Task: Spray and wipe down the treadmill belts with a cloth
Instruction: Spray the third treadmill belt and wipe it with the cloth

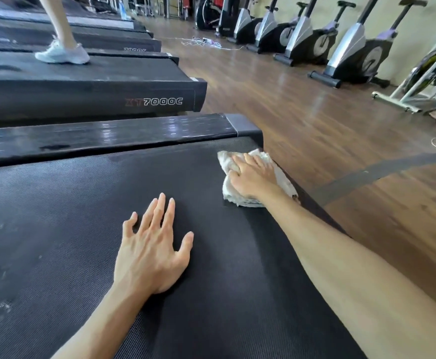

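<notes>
A black ribbed treadmill belt fills the lower left of the head view. My right hand lies flat on a crumpled white cloth and presses it onto the belt near its far right corner. My left hand rests palm down on the belt's middle with its fingers spread and straight. It holds nothing. No spray bottle shows near my hands.
A glossy black side rail runs along the belt's far side. Beyond it stands another treadmill marked XT7000C, with a person's leg and white shoe on it. Exercise bikes line the right wall across a wooden floor. A blue bottle stands far back.
</notes>
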Tool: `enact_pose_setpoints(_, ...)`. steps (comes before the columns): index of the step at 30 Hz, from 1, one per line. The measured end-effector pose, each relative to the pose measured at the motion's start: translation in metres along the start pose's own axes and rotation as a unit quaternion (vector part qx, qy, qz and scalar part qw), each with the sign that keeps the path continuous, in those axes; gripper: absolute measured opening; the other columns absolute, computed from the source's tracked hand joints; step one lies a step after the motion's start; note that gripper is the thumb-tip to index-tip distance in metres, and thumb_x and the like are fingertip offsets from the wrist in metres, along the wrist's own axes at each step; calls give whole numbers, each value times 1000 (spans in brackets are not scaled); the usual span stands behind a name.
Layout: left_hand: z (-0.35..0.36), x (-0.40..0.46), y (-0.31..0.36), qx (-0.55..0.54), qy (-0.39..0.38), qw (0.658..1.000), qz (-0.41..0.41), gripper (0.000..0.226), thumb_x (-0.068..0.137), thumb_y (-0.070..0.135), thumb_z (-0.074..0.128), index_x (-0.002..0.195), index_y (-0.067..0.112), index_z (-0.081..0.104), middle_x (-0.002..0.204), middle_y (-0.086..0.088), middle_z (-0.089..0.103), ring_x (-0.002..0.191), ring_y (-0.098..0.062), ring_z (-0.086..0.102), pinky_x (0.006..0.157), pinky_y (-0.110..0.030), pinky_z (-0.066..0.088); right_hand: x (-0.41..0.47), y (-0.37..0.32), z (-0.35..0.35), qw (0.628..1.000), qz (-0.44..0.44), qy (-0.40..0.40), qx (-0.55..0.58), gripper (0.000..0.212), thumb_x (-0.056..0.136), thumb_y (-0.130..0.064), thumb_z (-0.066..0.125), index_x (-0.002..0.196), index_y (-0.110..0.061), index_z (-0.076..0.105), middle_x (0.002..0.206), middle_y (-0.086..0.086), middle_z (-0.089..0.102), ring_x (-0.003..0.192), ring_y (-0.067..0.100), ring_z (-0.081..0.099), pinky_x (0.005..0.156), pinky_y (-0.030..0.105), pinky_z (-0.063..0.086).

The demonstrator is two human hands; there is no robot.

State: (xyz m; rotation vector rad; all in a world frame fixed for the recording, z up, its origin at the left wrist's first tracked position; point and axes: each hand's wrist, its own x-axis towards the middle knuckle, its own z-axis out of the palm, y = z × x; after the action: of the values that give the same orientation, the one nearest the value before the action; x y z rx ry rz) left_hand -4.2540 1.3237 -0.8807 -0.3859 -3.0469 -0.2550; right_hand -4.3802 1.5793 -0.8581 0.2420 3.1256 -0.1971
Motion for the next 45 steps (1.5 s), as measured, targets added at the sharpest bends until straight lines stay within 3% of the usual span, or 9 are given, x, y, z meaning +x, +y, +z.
enact_pose_setpoints(4, -1, 0, 0, -8, 2, 1000, 2, 93, 83, 68, -5, 164, 23, 3, 171, 4, -8, 156, -8, -9, 125, -41, 3, -61, 29, 4, 994, -107, -20, 5, 72, 94, -56, 18, 163, -36, 25, 170, -12, 19, 159, 15, 9, 128, 44, 6)
enact_pose_setpoints(11, -5, 9, -7, -1, -8, 1000, 26, 98, 78, 72, -6, 164, 24, 5, 171, 4, -7, 156, -10, -8, 125, -40, 2, 15, 21, 1, 996, 82, 29, -9, 62, 103, -48, 24, 163, -35, 24, 171, -1, 20, 158, 25, 12, 127, 51, 3)
enact_pose_setpoints(18, 0, 12, -11, -22, 1, 999, 32, 97, 84, 73, 5, 164, 18, 9, 170, 1, -5, 157, -11, -5, 125, -39, 3, -39, 14, 8, 993, -117, -19, 0, 66, 100, -55, 25, 164, -39, 21, 172, -10, 13, 159, 13, 4, 129, 43, -1)
enact_pose_setpoints(24, 0, 13, -9, -11, 4, 1000, 29, 100, 78, 74, -3, 163, 20, -2, 169, 1, -16, 155, -10, -15, 125, -38, -1, 37, 2, 3, 999, 36, 9, -24, 62, 103, -52, 23, 163, -38, 20, 172, -5, 16, 159, 20, 8, 128, 50, 2)
enact_pose_setpoints(29, -2, 15, -9, 8, -2, 999, 32, 101, 77, 76, -7, 163, 23, -6, 168, 3, -19, 154, -8, -18, 125, -37, -2, 18, -42, 14, 989, -145, 2, -25, 67, 96, -52, 22, 159, -33, 34, 165, -3, 35, 154, 19, 23, 127, 47, 11)
enact_pose_setpoints(32, -2, 14, -7, 1, 8, 999, 31, 101, 78, 75, -4, 163, 22, -3, 169, 2, -16, 155, -8, -16, 126, -38, -1, -4, 1, 7, 976, -212, 24, -28, 47, 91, -38, 27, 131, -38, 51, 127, -8, 59, 123, 23, 48, 105, 35, 39)
enact_pose_setpoints(34, -2, 14, -7, -3, 7, 1000, 28, 100, 80, 75, 0, 164, 20, 0, 170, 0, -12, 156, -10, -12, 126, -39, 0, 27, 21, 2, 983, -157, 53, -74, 43, 86, -37, 21, 119, -38, 49, 115, -6, 64, 110, 29, 53, 93, 38, 44)
enact_pose_setpoints(38, -1, 14, -6, -10, 1, 1000, 20, 99, 82, 75, 4, 164, 20, 2, 170, 1, -9, 156, -11, -11, 126, -40, 1, 85, -23, 7, 997, -10, 42, -56, 65, 86, -43, 10, 131, -34, 56, 146, -1, 58, 136, 28, 47, 115, 52, 29)
enact_pose_setpoints(45, -1, 14, -6, -19, 13, 999, 23, 98, 83, 76, 5, 163, 21, -2, 170, 3, -14, 155, -9, -14, 126, -39, -2, 43, -38, 11, 969, -247, -15, -27, 54, 95, -49, 27, 142, -36, 49, 146, -14, 46, 141, 15, 32, 121, 45, 20)
